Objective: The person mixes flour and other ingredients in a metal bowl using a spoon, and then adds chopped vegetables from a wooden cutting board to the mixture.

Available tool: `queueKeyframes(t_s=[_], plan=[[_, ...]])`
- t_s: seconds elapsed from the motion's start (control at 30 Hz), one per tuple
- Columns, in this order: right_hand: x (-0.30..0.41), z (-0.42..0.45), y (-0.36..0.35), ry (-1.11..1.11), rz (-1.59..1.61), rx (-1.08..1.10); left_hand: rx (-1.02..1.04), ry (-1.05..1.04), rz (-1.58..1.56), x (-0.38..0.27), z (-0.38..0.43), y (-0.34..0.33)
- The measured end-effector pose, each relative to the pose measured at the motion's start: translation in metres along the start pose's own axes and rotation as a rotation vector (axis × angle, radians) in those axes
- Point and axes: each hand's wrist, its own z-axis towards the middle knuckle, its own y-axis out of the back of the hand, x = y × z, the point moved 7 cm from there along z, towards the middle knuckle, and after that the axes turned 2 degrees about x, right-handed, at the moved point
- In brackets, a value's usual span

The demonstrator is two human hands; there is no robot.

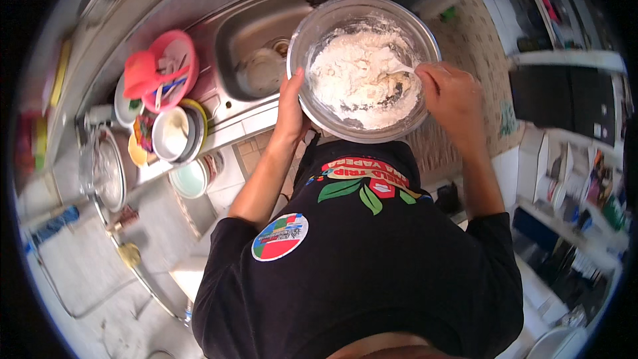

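A round metal bowl [362, 135] is held up in front of my body, close to the sink. White flour [359, 65] with clumps of damp dough fills much of it, and powder clings to the inner wall. My left hand [291, 109] grips the bowl's left side, its thumb over the rim and the other fingers hidden beneath. Over the right rim, my right hand [448, 102] is closed around the handle of a pale spoon [402, 68]. The spoon's head is sunk in the mixture and cannot be made out.
A steel sink [224, 60] lies beyond the bowl to the left. On its drainboard are a pink basin [192, 55] with utensils, a pink dipper [139, 72] and a white bowl [170, 132]. A pale bucket [189, 179] stands lower down. Crowded shelves [563, 239] line the right.
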Motion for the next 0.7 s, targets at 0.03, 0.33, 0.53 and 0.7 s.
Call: queueKeyframes(t_s=[0.03,0.33,0.53,0.7], plan=[[-0.008,-0.009,0.0,-0.073,0.025,-0.006,0.077,0.013,0.019,0.008,0.01,0.002],[-0.079,-0.092,-0.086,-0.421,0.227,-0.047,0.171,0.22,0.109,0.109,0.067,0.022],[-0.083,-0.144,-0.121,-0.617,0.306,-0.291,0.289,0.225,0.115,0.163,0.106,0.047],[-0.086,-0.176,-0.154,-0.735,0.286,-0.441,0.44,0.359,0.2,0.19,0.129,0.045]])
